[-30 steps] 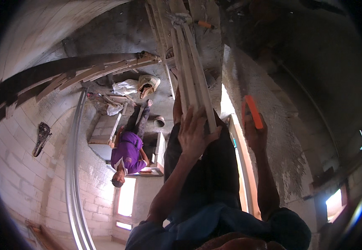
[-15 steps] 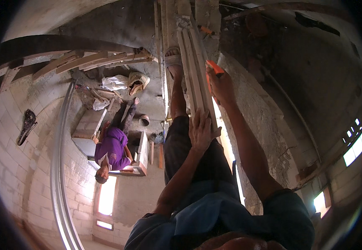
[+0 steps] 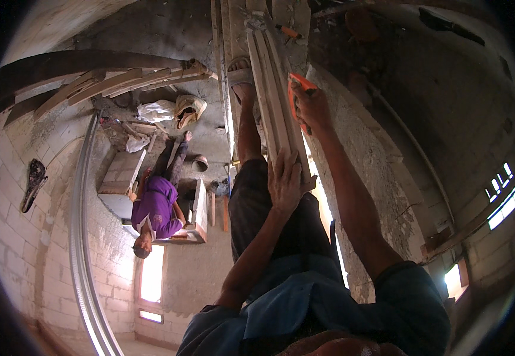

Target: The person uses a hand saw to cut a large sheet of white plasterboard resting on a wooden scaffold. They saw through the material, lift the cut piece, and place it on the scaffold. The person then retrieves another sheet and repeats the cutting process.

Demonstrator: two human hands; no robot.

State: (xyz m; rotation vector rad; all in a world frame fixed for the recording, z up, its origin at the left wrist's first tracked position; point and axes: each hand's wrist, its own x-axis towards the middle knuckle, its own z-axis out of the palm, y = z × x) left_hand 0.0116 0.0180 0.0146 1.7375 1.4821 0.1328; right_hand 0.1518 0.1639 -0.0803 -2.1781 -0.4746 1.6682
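A long, grooved pale wooden piece (image 3: 269,89) stretches away from my lap, over my thigh region. My left hand (image 3: 285,178) lies on its near end, pressing with the fingers stretched out and the thumb off to the right side. My right hand (image 3: 312,108) is wrapped round an orange hand tool (image 3: 295,89), which sits along the right edge of the wood. It looks flat-faced with a grip, but its exact kind cannot be made out. Near the far end of the wood lies a small orange-and-black tool (image 3: 289,31).
To the left, lower down, a person in a purple shirt (image 3: 155,204) is beside a wooden box frame (image 3: 198,219) and a bucket (image 3: 200,163). Sacks (image 3: 189,110) lie farther off. A rough wall edge (image 3: 364,148) runs along my right. Timber rafters (image 3: 133,80) cross the upper left.
The view has tilted a little, so everything sits slightly higher and farther left. The orange tool is turned slightly in my right hand. My left hand keeps its place on the wood.
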